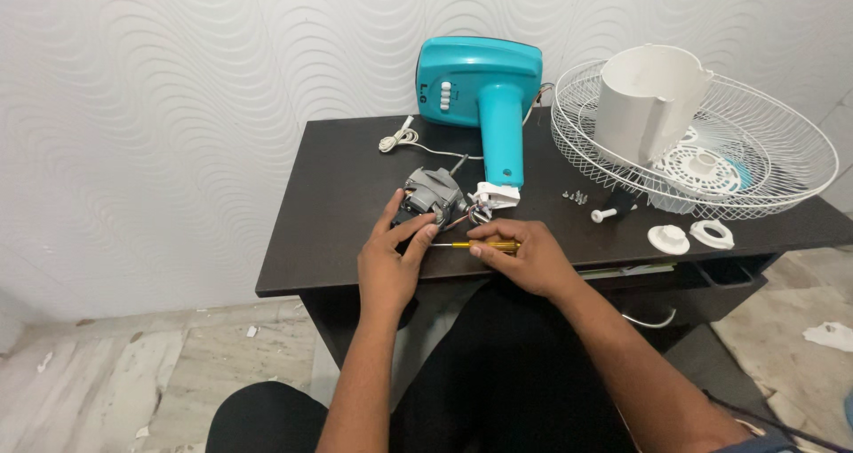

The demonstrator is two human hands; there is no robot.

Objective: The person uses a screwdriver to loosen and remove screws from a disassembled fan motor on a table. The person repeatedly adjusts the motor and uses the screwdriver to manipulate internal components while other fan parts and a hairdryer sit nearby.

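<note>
Head view, teal fan base point(484, 84) with white label, right hand point(524, 258) gripping yellow screwdriver point(480, 245)

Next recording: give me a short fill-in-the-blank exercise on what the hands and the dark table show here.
1. The right hand holds a screwdriver with a ____ handle.
2. The left hand rests on the grey ____.
3. The white housing stands inside the wire ____.
4. The fan base on the table is ____ in colour.

Missing words: yellow; motor; grille; teal
</note>
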